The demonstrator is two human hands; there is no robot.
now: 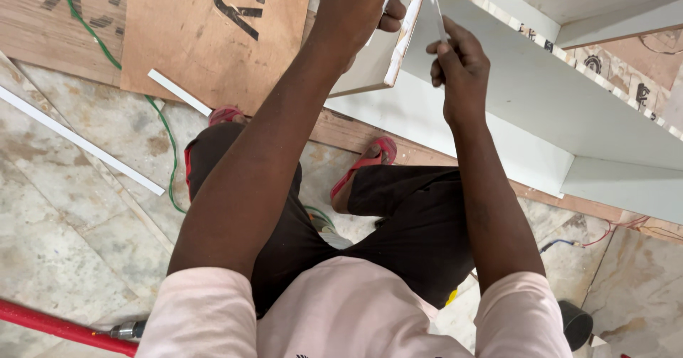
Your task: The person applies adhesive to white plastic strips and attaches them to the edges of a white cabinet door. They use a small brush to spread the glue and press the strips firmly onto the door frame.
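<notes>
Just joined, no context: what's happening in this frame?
A person is crouched on a stone floor over white cabinet panels. The left hand grips a small white-faced board by its top. The right hand pinches a thin white strip along the board's raw edge. More strips lie nearby.

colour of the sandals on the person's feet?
Red flat sandals, clearest in the head view, below the left hand.

1. Bright, even daylight throughout; no single source visible.
2. Soft, faint shadows beneath the legs on the marble floor [78,223].
3. Mild glare on the white shelf panels [541,95], washing out detail.
4. Sharp centre; slight motion blur at the right hand [461,66].
5. Wide-angle stretch near the edges.
</notes>
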